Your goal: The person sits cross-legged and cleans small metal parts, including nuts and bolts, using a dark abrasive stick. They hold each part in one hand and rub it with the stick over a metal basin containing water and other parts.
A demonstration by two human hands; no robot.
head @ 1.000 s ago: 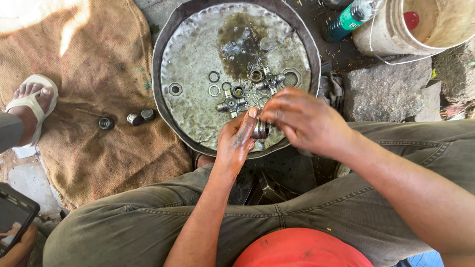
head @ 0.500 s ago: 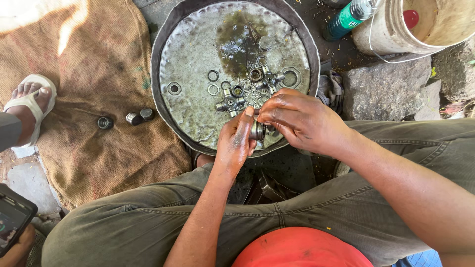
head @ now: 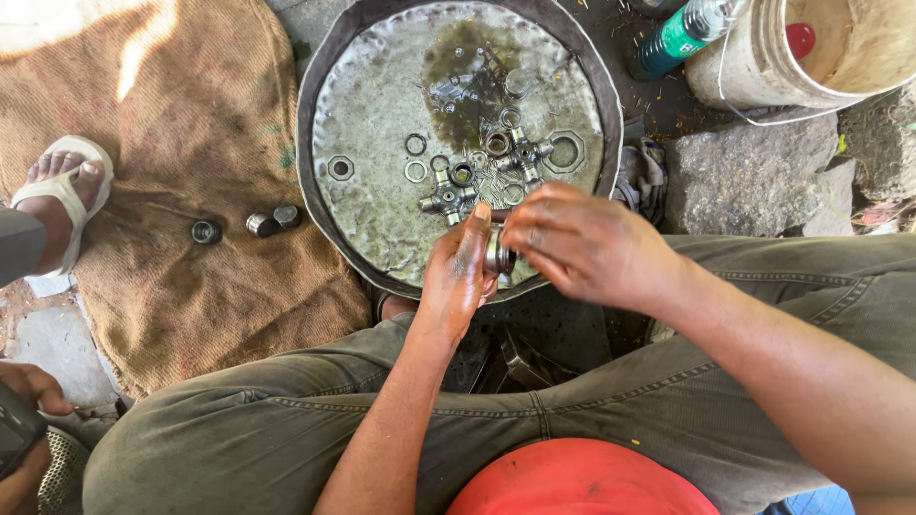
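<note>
Here my left hand (head: pixel 458 272) and right hand (head: pixel 577 243) each have their grip pinching one small round steel bearing cup (head: pixel 496 256) over the dented round metal pan (head: pixel 382 114).

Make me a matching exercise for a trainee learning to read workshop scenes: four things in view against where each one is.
Things:
1. small metal cup
2. cross-shaped metal part
3. green bottle
4. three loose metal caps

Places:
A. on the burlap sacking, left of the pan
B. between the left hand and right hand
C. beside the white bucket, upper right
D. lying in the round metal pan

Pairs: 1-B, 2-D, 3-C, 4-A
</note>
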